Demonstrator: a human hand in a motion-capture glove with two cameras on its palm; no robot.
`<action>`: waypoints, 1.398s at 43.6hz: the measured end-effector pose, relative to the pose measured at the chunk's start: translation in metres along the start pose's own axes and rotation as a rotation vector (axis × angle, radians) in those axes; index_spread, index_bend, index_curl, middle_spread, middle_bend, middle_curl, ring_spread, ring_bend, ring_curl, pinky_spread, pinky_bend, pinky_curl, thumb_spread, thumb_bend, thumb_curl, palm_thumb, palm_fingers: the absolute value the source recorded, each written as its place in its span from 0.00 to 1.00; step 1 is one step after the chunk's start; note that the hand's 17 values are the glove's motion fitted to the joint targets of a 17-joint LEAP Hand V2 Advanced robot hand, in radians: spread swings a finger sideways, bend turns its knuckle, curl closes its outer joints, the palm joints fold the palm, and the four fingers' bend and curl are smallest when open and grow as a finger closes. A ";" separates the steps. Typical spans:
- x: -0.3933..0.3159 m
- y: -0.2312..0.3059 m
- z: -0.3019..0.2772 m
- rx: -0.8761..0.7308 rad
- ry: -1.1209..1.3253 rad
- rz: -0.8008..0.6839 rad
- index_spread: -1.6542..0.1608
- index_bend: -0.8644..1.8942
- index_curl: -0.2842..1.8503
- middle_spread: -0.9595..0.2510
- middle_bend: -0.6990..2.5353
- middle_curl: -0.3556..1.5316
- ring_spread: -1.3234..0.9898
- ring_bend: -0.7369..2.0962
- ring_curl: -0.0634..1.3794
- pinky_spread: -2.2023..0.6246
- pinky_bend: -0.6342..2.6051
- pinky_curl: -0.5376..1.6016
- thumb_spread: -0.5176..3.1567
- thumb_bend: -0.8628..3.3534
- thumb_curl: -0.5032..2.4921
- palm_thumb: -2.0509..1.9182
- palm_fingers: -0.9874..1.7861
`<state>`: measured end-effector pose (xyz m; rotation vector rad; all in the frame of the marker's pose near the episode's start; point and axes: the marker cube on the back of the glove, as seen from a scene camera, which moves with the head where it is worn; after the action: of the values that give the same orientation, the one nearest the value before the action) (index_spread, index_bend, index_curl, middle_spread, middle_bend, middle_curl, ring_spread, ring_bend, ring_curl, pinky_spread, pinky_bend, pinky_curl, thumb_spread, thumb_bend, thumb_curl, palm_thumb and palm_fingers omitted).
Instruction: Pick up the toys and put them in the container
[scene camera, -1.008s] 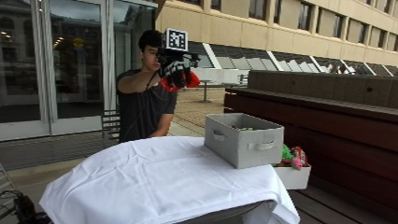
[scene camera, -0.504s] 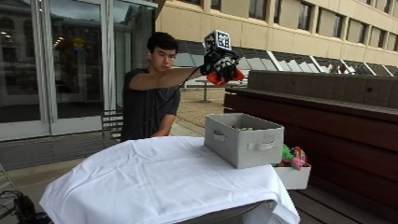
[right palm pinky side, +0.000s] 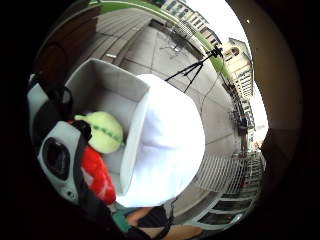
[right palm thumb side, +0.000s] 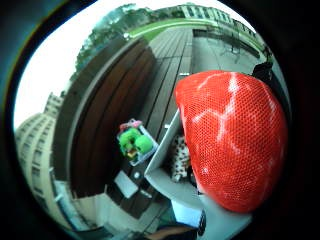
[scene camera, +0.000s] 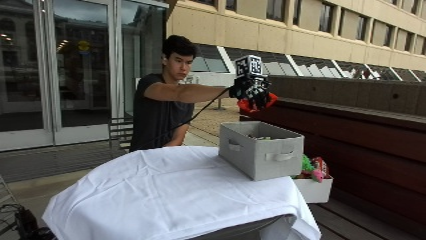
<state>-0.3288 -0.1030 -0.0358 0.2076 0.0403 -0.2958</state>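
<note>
From across the table, your gloved right hand (scene camera: 251, 90) is held out at the end of a straight arm, raised well above the grey fabric container (scene camera: 260, 149), its fingers curled round a red toy (scene camera: 256, 103) that shows only as a red edge below the glove. The container stands on the white tablecloth (scene camera: 166, 195), at the corner far from you. Beyond the container, lower than the table, a small white box (scene camera: 314, 188) holds green and pink toys (scene camera: 310, 167); little of the container's inside shows from here.

Your thumb-side palm camera shows what the outside camera cannot: the red toy (right palm thumb side: 232, 145) fills much of its picture, a mesh-textured red ball with pale veins, close against your palm. Past it lie the container's rim (right palm thumb side: 165, 145), a spotted toy (right palm thumb side: 179, 159) inside, and the white box (right palm thumb side: 134, 145) with its green toys on the wooden deck beside the container.

The little-finger-side camera looks straight down into the container (right palm pinky side: 107, 100), where a light green plush toy (right palm pinky side: 102, 131) lies on the floor of the container; the red toy (right palm pinky side: 98, 175) shows at the hand's edge, with the tablecloth (right palm pinky side: 167, 140) beside the container.
</note>
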 end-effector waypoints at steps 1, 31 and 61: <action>0.001 0.000 0.002 -0.011 -0.008 0.005 0.70 0.40 0.50 0.43 0.41 0.54 0.38 0.63 0.39 0.61 0.47 0.44 0.28 0.22 0.52 0.69 0.75; 0.133 0.029 -0.005 -0.070 -0.040 0.055 0.73 0.35 0.33 0.73 0.31 0.48 0.50 0.48 0.27 0.74 0.56 0.45 0.40 0.18 0.32 0.48 0.32; 0.299 0.188 0.002 -0.186 0.083 0.358 0.73 0.38 0.31 0.75 0.32 0.45 0.50 0.43 0.24 0.77 0.51 0.41 0.41 0.18 0.24 0.49 0.34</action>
<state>0.0119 -0.0127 -0.0172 0.0395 0.1105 0.0739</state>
